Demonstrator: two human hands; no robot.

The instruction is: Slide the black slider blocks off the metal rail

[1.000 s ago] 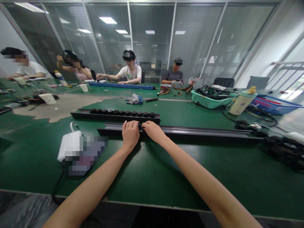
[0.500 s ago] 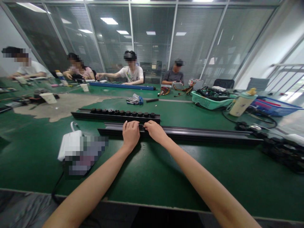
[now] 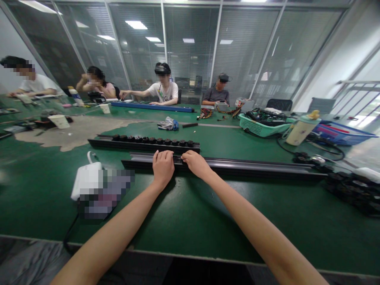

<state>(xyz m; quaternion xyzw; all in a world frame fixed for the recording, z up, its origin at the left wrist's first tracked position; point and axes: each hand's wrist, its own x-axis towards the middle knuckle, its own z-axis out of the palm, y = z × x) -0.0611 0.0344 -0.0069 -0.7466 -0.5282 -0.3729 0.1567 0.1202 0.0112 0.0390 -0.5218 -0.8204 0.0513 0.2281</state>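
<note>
While both hands are resting side by side on the long black rail point(image 3: 237, 165), left hand point(image 3: 162, 166) and right hand point(image 3: 196, 164) are pressing down with fingers curled over its top, gripping nothing else. Rail is lying left-to-right mid-desk point(image 3: 184, 213), dark, narrow, grooved. Wide bare green surface is lying near; socket strip point(image 3: 145, 143) is sitting just beyond, blurred white item point(image 3: 89, 180) left.

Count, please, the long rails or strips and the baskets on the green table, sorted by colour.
Black rails: 2, the near rail under the left hand and the right hand, and the rail with round knobs behind it.
Blue strips: 1, the far strip.
Green baskets: 1.
Blue baskets: 1.
Total: 5.
</note>
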